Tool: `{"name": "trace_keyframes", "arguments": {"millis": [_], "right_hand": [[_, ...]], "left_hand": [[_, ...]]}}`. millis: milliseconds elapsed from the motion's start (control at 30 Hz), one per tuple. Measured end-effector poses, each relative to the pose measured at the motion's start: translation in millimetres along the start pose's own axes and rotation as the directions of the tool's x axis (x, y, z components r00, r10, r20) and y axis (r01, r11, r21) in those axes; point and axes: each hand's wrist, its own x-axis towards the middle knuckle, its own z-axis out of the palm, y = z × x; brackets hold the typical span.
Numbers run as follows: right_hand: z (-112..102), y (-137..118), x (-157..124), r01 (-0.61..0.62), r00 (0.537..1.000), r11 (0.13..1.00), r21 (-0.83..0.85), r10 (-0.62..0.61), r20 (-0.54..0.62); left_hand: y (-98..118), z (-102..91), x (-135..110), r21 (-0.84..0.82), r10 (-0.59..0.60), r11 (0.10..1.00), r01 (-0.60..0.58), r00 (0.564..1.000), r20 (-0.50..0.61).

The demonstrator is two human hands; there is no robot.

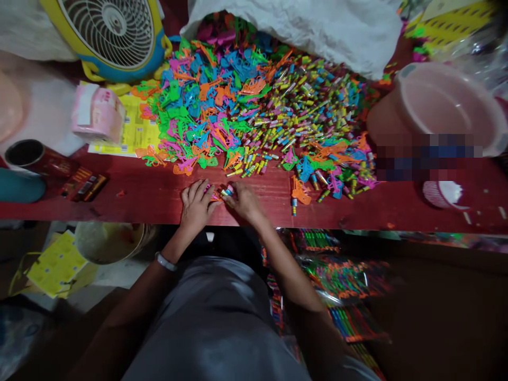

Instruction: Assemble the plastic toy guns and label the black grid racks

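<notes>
— Held where, the small striped tube (227, 190)?
— Just in from the near edge of the red table (130, 185), a little left of its middle. Pinched between the bent fingers and thumb of the right hand (243, 202).
— And with the left hand (197, 200)?
— Laid palm down just beside, fingers nearly together, over an orange plastic piece (215, 196). Can't tell whether pinching it or only pressing it to the wood.
— Touching, tube and piece?
— Too small to tell. Very near each other, at least.
— Farther in, toward the far edge?
— Heaped along the middle: plastic shapes (190, 121) in orange, green, blue and pink to the left, striped tubes (305, 100) to the right, mixed where they meet. Draped behind, at the far edge, a white sack (317, 32).
— Toward the left end?
— Standing near the far left corner, a yellow-and-blue fan (113, 24). In front of it, a pink packet (99, 114) beside a yellow sheet (137, 127), partly overlapping it.
— Toward the right end?
— Set there, a pink tub (391, 116), partly blurred out. Closer to the near edge, a ribbed cup (436, 193).
— Below the near edge?
— Lying near the right arm, clear packs (343, 278) of coloured pieces. Off to the left, a bucket (111, 241).
</notes>
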Motion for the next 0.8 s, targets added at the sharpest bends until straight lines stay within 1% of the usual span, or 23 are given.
{"name": "trace_keyframes", "arguments": {"millis": [100,167,200,267,300,367,400,467,500,533,600,633,667,700,767,800], "right_hand": [[-2,2,3,-0.088,0.996,0.996,0.031,0.088,0.008],[-8,5,1,-0.094,0.995,0.995,0.041,0.095,-0.037],[-12,7,0,-0.069,0.995,0.997,0.042,0.072,-0.064],[-22,11,-5,0.049,0.995,0.998,0.027,-0.046,-0.084],[-26,12,-7,0.133,0.989,0.991,0.006,-0.132,-0.065],[-33,12,-12,0.291,0.957,0.955,-0.055,-0.29,0.022],[-36,11,-13,0.345,0.938,0.935,-0.089,-0.339,0.075],[-37,8,-15,0.386,0.919,0.912,-0.138,-0.369,0.138],[-36,6,-15,0.373,0.925,0.916,-0.145,-0.356,0.133],[-35,4,-14,0.339,0.939,0.93,-0.143,-0.327,0.104],[-31,1,-10,0.234,0.972,0.965,-0.117,-0.233,0.019],[-28,-2,-8,0.179,0.983,0.978,-0.105,-0.181,-0.006],[-26,-5,-6,0.131,0.991,0.986,-0.102,-0.132,-0.006],[-23,-8,-3,0.094,0.996,0.99,-0.108,-0.093,0.018],[-18,-15,2,0.058,0.995,0.989,-0.137,-0.047,0.085],[-15,-19,4,0.051,0.994,0.986,-0.157,-0.035,0.102]], "left_hand": [[-2,-0.4,0,-0.014,-0.007,1.0,0.007,1.0,0.007],[-3,-0.6,0,-0.018,-0.015,1.0,0.015,1.0,0.007],[-3,-0.7,0,-0.021,-0.017,1.0,0.017,1.0,0.008],[-5,-0.9,-1,-0.029,-0.017,0.999,0.017,1.0,0.01],[-6,-1.1,-2,-0.033,-0.016,0.999,0.017,1.0,0.009],[-8,-1.2,-2,-0.036,-0.016,0.999,0.016,1.0,0.001],[-9,-1.1,-2,-0.035,-0.016,0.999,0.015,1.0,-0.007],[-11,-0.4,-2,-0.032,-0.013,0.999,0.012,1.0,-0.025],[-12,0.1,-2,-0.031,-0.01,0.999,0.009,0.999,-0.033],[-12,0.6,-2,-0.031,-0.008,0.999,0.007,0.999,-0.04],[-13,1.6,-2,-0.03,-0.005,1.0,0.003,0.999,-0.05],[-13,1.9,-2,-0.027,-0.003,1.0,0.002,0.999,-0.051],[-12,2.0,-3,-0.023,-0.002,1.0,0.0,0.999,-0.051],[-12,2.0,-3,-0.019,0.0,1.0,-0.001,0.999,-0.051],[-12,1.8,-3,-0.011,0.006,1.0,-0.007,0.999,-0.052],[-12,1.7,-3,-0.009,0.012,1.0,-0.012,0.998,-0.055]]}}
